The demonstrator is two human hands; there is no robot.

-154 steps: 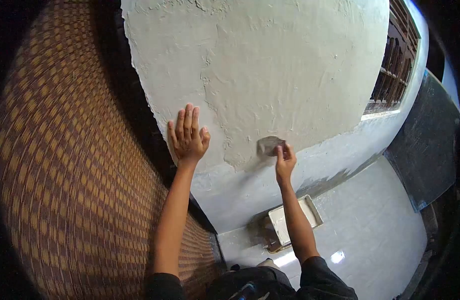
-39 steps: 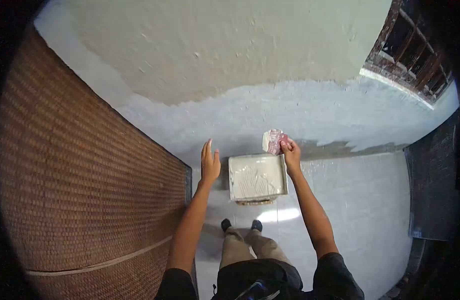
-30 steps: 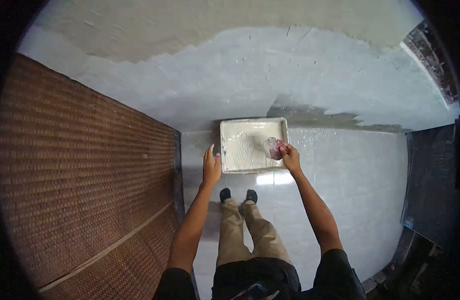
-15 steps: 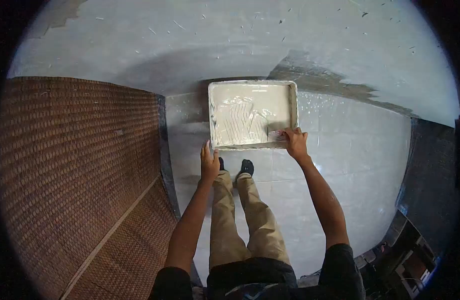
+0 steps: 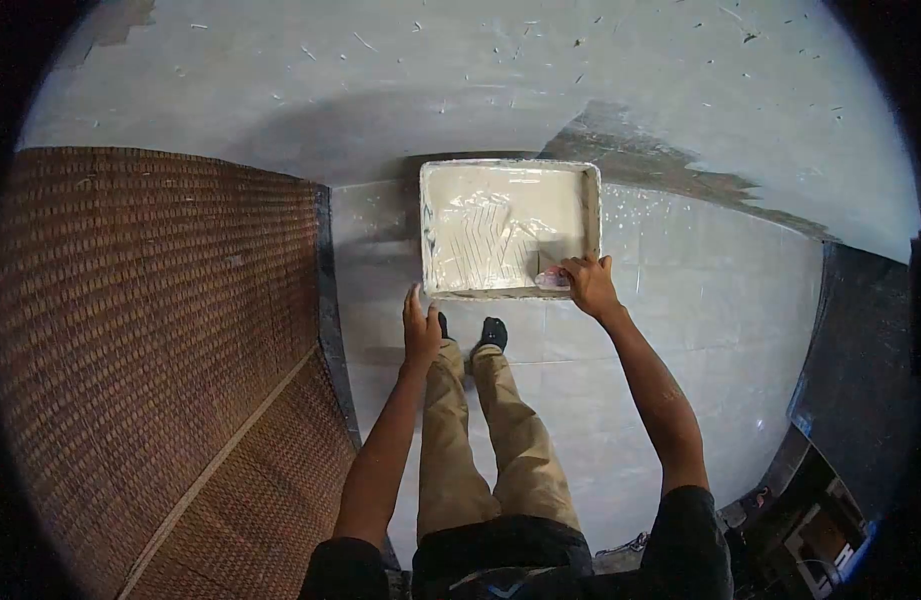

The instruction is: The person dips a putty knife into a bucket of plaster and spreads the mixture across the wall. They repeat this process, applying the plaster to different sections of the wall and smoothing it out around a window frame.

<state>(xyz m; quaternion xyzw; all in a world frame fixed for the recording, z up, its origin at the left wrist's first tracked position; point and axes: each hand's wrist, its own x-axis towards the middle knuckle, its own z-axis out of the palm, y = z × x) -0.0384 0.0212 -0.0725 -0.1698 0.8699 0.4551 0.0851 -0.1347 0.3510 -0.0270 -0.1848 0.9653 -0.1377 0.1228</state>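
A rectangular tray (image 5: 592,212) with raised walls holds cream-white liquid, its surface marked with wavy streaks at the left and centre. My right hand (image 5: 590,286) is closed at the tray's near right corner; by its fingertips a small reddish and clear object (image 5: 553,279) lies against the inner near wall. Whether the fingers grip this object or the rim is too small to tell. At the near left corner is my left hand (image 5: 420,325), thumb and fingers apart, right beside the tray's outer edge and holding nothing.
Woven brown matting (image 5: 170,300) covers the left side. Ahead rises a pale wall (image 5: 330,80) with white flecks and a bare grey patch (image 5: 660,160). Light floor tiles (image 5: 700,300) lie beneath. My feet (image 5: 493,332) stand just before the tray. Dark clutter (image 5: 810,540) is at lower right.
The view has shifted slightly. Both hands stay at the same tray corners, and the tray looks nearly unmoved.
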